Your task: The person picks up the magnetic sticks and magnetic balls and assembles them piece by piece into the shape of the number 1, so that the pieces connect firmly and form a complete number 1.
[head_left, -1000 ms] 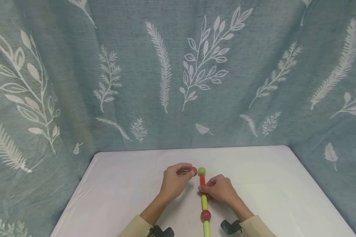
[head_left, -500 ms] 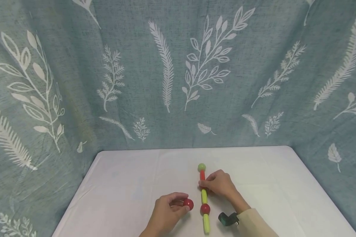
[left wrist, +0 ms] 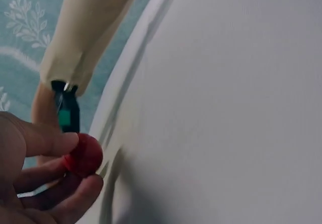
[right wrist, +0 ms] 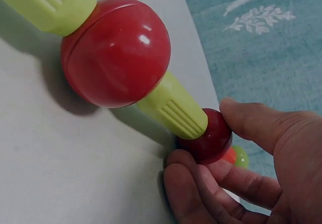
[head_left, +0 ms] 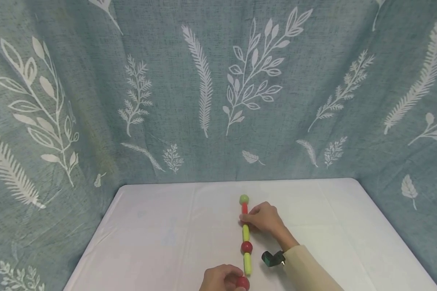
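Note:
A straight chain of balls and sticks runs up the table's middle in the head view. From the far end come a green ball [head_left: 244, 199], a red stick [head_left: 245, 208], a gripped red ball [right wrist: 214, 141], a yellow-green stick [head_left: 245, 233], another red ball [head_left: 246, 247] and a second yellow-green stick [head_left: 247, 264]. My right hand [head_left: 265, 218] pinches the gripped ball between thumb and fingers. Close to the chain's near end, my left hand [head_left: 219, 279] holds a loose red ball [left wrist: 86, 156]. Whether this ball touches the stick, I cannot tell.
A white cloth-covered table [head_left: 160, 234] lies beneath the hands. Behind it hangs a blue-green curtain [head_left: 218, 97] with white leaf prints. A small dark device [head_left: 272, 258] sits at the right wrist, near the chain.
My left hand has brought the loose red ball from beside the green ball to the chain's near end. The right hand keeps its grip; the chain has shifted slightly away and left.

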`<control>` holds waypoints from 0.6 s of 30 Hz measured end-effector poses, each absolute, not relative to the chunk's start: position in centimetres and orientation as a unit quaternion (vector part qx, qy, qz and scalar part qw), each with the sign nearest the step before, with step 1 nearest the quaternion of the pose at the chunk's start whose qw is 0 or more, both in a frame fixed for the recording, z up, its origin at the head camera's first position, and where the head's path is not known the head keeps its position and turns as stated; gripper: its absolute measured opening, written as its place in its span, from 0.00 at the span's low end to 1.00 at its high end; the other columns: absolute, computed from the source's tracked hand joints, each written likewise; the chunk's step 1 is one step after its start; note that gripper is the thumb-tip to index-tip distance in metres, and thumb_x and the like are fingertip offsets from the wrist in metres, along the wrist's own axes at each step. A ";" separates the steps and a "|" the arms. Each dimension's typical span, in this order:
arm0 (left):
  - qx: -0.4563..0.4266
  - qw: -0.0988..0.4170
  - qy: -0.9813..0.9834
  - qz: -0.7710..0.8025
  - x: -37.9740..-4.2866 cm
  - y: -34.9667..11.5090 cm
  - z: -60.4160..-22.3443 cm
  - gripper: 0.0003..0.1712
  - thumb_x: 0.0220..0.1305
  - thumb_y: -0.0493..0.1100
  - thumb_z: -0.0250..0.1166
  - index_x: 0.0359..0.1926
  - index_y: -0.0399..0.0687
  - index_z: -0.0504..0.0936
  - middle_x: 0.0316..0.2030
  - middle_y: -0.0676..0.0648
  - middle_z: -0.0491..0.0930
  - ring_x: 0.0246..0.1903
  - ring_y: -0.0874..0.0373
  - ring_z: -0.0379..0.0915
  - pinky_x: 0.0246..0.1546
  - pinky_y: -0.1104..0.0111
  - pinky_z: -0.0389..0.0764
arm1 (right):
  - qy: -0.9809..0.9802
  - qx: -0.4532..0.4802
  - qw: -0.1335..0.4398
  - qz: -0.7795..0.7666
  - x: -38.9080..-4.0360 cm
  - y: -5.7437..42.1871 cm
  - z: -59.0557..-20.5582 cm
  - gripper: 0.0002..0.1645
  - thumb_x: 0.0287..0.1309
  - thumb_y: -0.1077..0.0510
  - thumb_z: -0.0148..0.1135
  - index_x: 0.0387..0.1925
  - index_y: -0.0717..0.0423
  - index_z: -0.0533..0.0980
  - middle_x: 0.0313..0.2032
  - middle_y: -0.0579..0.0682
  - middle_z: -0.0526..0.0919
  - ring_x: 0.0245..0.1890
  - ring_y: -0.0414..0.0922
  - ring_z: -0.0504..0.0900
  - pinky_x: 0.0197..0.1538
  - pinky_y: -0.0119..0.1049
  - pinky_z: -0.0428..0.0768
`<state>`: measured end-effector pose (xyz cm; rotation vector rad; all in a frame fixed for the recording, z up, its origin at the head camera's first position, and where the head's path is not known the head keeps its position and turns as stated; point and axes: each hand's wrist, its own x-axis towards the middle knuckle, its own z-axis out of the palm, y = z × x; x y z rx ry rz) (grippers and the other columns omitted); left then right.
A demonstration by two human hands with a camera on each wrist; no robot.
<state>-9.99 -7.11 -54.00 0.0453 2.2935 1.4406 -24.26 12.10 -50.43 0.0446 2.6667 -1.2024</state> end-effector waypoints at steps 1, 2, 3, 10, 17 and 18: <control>0.005 0.220 0.832 0.510 -10.1 -6.9 -54.8 0.13 0.63 0.37 0.80 0.48 0.47 0.90 0.38 0.52 0.88 0.38 0.55 0.85 0.51 0.54 0.91 | 0.906 0.015 0.108 -0.409 -24.4 12.0 -50.4 0.16 0.63 0.43 0.81 0.30 0.50 0.90 0.23 0.46 0.87 0.25 0.44 0.82 0.32 0.35 0.76; 0.001 0.220 0.837 0.501 -10.1 -6.7 -55.5 0.13 0.63 0.38 0.81 0.47 0.48 0.90 0.37 0.52 0.88 0.37 0.56 0.85 0.50 0.55 0.91 | 0.906 0.016 0.109 -0.409 -24.5 12.0 -50.4 0.16 0.63 0.43 0.81 0.30 0.51 0.90 0.23 0.46 0.87 0.26 0.44 0.82 0.32 0.35 0.77; -0.007 0.220 0.842 0.493 -10.1 -6.5 -55.8 0.13 0.62 0.40 0.82 0.47 0.49 0.90 0.36 0.53 0.88 0.36 0.58 0.84 0.50 0.56 0.91 | 0.906 0.017 0.109 -0.409 -24.6 11.9 -50.4 0.16 0.63 0.43 0.81 0.30 0.51 0.90 0.23 0.46 0.87 0.26 0.44 0.83 0.32 0.35 0.77; -0.025 0.194 0.845 0.497 -9.3 -5.3 -52.1 0.09 0.64 0.37 0.79 0.43 0.43 0.88 0.31 0.50 0.87 0.32 0.56 0.82 0.44 0.55 0.90 | 0.906 0.023 0.111 -0.408 -25.1 11.3 -50.4 0.17 0.62 0.43 0.81 0.29 0.52 0.90 0.23 0.47 0.87 0.25 0.44 0.84 0.33 0.34 0.80; -0.026 0.174 0.860 0.479 -9.2 -4.8 -50.3 0.08 0.64 0.38 0.79 0.39 0.44 0.87 0.29 0.51 0.84 0.30 0.56 0.80 0.40 0.57 0.89 | 0.906 0.020 0.113 -0.408 -25.1 11.3 -50.3 0.17 0.62 0.44 0.81 0.29 0.52 0.89 0.23 0.47 0.87 0.25 0.44 0.84 0.32 0.34 0.79; -0.026 0.172 0.862 0.476 -9.3 -4.7 -50.3 0.08 0.64 0.38 0.79 0.39 0.44 0.87 0.28 0.51 0.84 0.30 0.56 0.80 0.39 0.58 0.88 | 0.905 0.021 0.115 -0.408 -25.1 11.3 -50.3 0.17 0.62 0.44 0.81 0.29 0.52 0.89 0.23 0.47 0.87 0.25 0.44 0.84 0.32 0.34 0.79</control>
